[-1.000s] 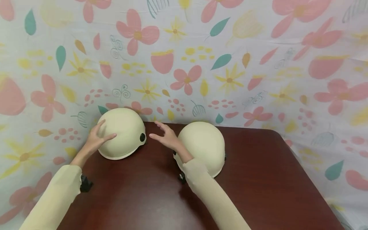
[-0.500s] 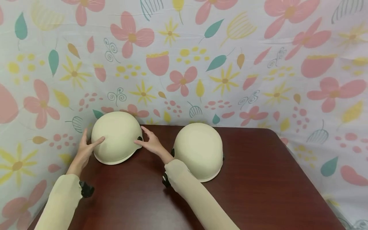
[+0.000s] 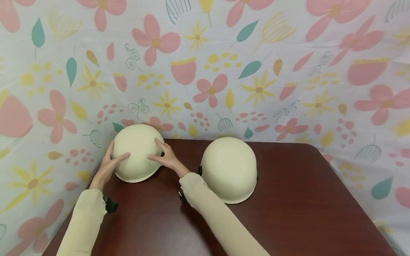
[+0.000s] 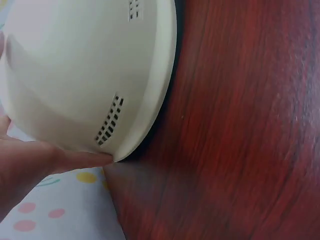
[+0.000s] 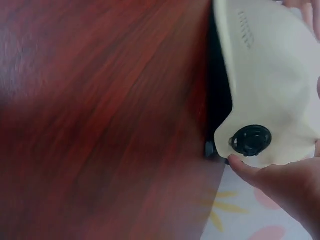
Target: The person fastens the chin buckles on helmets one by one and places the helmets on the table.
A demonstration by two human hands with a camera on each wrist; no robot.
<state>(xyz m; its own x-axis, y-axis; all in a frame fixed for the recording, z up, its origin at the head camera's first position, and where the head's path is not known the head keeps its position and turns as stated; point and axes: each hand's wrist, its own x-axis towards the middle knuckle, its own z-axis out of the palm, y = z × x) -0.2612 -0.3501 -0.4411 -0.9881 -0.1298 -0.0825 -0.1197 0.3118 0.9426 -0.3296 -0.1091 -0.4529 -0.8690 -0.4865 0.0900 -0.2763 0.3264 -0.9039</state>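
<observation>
Head view: Left helmet (image 3: 139, 153) sits dome-up at the far left corner of a wooden table (image 3: 288, 177), close to flowered cloth (image 3: 209, 49).
Left hand (image 3: 107, 165): Spread wide, thumb across the front, a finger reaching along the lower rim (image 4: 159, 85); no closed grip shows.
Right hand (image 3: 168, 156): Also spread, against the opposite side, one digit's tip beside the black knob (image 5: 252, 140); firmness of contact cannot be told.
Smooth dome: Likely slippery; even pressure from both sides, fingertips low at the rim, should steady it best.
Black knob: Better framed than pressed.
Right sleeve (image 3: 208, 206): Crosses before the right helmet (image 3: 229, 163); a slightly raised forearm would avoid a nudge.
</observation>
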